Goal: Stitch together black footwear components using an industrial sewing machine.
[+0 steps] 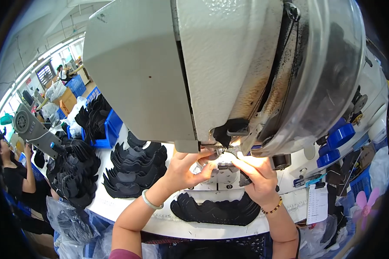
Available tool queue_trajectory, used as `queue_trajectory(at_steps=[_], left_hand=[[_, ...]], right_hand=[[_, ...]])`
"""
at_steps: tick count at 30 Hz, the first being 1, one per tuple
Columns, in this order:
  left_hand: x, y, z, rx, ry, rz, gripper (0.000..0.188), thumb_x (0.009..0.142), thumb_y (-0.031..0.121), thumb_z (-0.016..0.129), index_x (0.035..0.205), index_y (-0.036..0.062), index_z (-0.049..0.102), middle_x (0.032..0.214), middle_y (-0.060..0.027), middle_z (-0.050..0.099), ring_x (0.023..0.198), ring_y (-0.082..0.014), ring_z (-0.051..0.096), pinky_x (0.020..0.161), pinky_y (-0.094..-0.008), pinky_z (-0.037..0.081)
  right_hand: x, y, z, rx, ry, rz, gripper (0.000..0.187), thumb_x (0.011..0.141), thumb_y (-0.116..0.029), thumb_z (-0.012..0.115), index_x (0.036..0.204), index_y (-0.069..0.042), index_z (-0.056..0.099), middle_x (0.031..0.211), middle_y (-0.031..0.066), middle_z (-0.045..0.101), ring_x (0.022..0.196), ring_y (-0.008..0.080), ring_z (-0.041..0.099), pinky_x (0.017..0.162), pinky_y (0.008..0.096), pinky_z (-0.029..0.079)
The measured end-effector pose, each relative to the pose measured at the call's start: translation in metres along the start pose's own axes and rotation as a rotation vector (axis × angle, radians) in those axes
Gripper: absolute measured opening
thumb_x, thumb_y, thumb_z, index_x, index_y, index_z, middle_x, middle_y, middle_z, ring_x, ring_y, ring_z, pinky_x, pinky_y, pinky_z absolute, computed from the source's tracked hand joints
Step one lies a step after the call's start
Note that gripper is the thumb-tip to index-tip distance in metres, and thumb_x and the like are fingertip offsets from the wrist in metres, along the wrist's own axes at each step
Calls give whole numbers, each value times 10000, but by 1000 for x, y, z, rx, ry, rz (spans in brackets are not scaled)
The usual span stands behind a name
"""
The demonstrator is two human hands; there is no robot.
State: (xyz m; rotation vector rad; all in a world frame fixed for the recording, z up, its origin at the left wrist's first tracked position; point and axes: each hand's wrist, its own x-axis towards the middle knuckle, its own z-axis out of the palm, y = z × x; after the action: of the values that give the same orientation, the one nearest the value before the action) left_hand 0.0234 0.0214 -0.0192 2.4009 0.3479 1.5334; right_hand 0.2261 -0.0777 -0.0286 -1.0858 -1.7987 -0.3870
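A large sewing machine [138, 73] fills the upper middle, its lit needle area just beyond my hands. My left hand [186, 169], with a pale bangle at the wrist, is closed, thumb against fingers, at the left of the needle area. What it pinches is hidden. Across from it, my right hand [259, 175], wearing a beaded bracelet, has its fingers on a dark fabric piece [245, 178] that shows beneath them. A row of overlapping black curved pieces [216, 210] lies on the white table just below my hands.
More stacked black pieces [136, 170] lie to the left, beside a dark heap [73, 172] and a blue bin [113, 129]. Blue round parts [340, 136], a clipped paper [317, 203] and a pink fan [365, 203] are at right. Another person [19, 177] is at far left.
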Motion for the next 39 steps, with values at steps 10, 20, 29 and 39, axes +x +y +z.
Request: queue_trajectory(at_steps=[10, 20, 29, 39], left_hand=[[-1, -2, -3, -112, -83, -115, 358, 714, 78, 742, 1032, -33, 619, 895, -102, 638, 719, -162, 640, 665, -273, 518], [2, 1, -3, -38, -78, -49, 347, 723, 86, 740, 1024, -36, 619, 881, -102, 630, 722, -169, 634, 673, -272, 516], [3, 0, -2, -64, -68, -34, 324, 720, 76, 737, 1005, -34, 628, 886, -98, 634, 721, -155, 630, 669, -269, 518], [3, -3, -2, -131, -84, -76, 307, 726, 63, 738, 988, -47, 620, 879, -112, 649, 761, -171, 668, 665, -257, 536]], right_hand=[[11, -15, 0, -78, 18, -82, 473, 509, 51, 573, 960, -24, 693, 995, 79, 633, 902, 261, 577, 797, 370, 490], [10, -17, -1, -95, 31, -113, 434, 529, -2, 576, 947, -21, 693, 992, 73, 637, 921, 271, 574, 803, 384, 490], [9, -17, -3, -111, 12, -118, 430, 536, -29, 565, 945, -27, 695, 1005, 71, 641, 936, 267, 579, 811, 383, 492], [7, -22, -3, -187, 7, -174, 426, 541, -58, 561, 945, -42, 697, 1030, 55, 630, 956, 258, 581, 808, 386, 502]])
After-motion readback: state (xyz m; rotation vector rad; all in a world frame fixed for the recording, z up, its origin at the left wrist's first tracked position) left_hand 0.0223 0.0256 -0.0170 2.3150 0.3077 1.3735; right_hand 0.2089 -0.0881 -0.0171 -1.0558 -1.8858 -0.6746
